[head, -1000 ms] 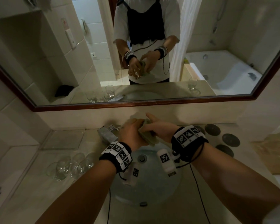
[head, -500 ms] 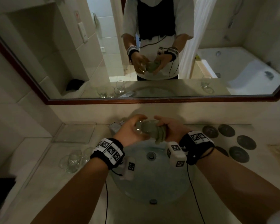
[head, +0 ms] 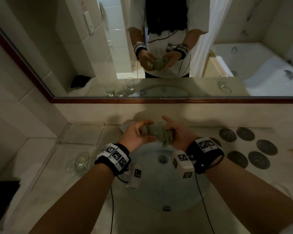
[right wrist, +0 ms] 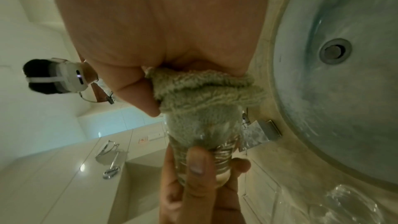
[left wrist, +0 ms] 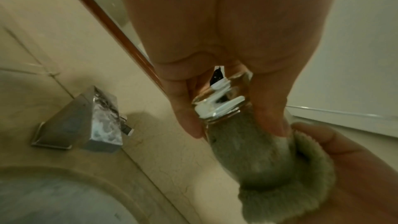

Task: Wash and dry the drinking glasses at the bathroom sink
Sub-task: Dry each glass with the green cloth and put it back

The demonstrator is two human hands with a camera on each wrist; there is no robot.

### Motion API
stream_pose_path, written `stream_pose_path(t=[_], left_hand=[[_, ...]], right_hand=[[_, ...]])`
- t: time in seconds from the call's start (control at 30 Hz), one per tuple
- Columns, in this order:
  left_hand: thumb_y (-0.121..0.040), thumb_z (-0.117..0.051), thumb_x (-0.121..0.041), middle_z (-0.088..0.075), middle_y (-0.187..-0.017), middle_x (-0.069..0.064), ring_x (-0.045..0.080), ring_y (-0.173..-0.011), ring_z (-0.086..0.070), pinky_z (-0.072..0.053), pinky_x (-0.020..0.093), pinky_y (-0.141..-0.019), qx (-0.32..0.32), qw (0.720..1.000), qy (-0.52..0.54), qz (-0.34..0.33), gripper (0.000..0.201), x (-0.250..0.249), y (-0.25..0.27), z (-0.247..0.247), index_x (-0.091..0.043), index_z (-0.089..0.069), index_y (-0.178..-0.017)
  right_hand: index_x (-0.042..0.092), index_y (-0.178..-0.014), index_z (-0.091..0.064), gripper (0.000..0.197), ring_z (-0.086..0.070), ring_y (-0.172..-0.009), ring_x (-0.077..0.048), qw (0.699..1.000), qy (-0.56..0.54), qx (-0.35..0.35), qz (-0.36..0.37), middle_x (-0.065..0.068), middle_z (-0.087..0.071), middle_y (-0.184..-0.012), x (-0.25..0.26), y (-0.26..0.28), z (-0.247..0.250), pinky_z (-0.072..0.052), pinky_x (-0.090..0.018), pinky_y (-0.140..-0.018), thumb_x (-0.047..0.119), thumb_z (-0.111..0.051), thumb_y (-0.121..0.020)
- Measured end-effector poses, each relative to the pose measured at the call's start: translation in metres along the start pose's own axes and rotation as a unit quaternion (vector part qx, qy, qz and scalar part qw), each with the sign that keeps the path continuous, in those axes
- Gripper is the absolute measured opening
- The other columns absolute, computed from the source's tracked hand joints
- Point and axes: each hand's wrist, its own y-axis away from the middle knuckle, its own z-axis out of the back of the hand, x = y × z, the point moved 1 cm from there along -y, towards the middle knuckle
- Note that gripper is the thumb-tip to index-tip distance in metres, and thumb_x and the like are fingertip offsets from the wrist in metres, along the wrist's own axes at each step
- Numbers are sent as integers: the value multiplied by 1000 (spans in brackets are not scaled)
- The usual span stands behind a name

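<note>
Above the sink [head: 166, 191], the left hand [head: 135, 137] grips the glass [left wrist: 219, 98] by its base while the right hand [head: 179, 134] clutches a green cloth [right wrist: 204, 94] stuffed into it. Better to twist the cloth around the walls; whether it reaches the bottom seems likely, not certain.
</note>
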Motion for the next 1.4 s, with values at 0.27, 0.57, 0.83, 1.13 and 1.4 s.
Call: stream_pose_path(t=[0.27,0.57,0.83,1.13,1.4], left_hand=[[-77,-82,-26,-70,-103,19,29,-75,-65,-54,45,-74,41,980,146,126,43,16,-2,14,-16,-66,-115],[-90,-61,-38,-70,-79,5,18,-62,-63,-49,23,-53,76,918,281,271,25,28,2,31,-15,-66,-100],[-95,-53,-46,-70,-82,15,21,-53,-65,-48,21,-42,110,889,305,322,55,28,11,39,-5,-54,-130],[-95,-50,-52,-62,-124,14,29,-87,-70,-56,39,-70,100,929,240,264,51,32,11,42,-23,-50,-137],[-74,-79,3,-59,-120,-4,-5,-98,-63,-54,17,-79,85,996,19,4,64,31,18,39,-21,-56,-129]], right_hand=[[31,-152,-32,73,-55,-114,-35,984,161,57,44,-18,-55,-134,-6,-3,-11,-41,-48,-94,-5,-45,-90],[39,-154,-19,99,-64,-88,-15,853,489,96,157,-6,-65,-113,-10,-10,-31,-56,-36,-76,17,-80,-80],[37,-153,-20,103,-43,-128,-1,771,587,93,228,6,-41,-151,-25,-8,-39,-35,-11,-101,32,-86,-74],[27,-149,-39,76,-67,-104,-33,979,183,-41,78,-10,-67,-117,-34,-13,-23,-41,-66,-102,-5,-66,-86],[15,-134,-55,58,-74,-86,-28,998,-40,-47,-32,-13,-74,-103,-35,-11,-23,-58,-36,-67,-2,-63,-79]])
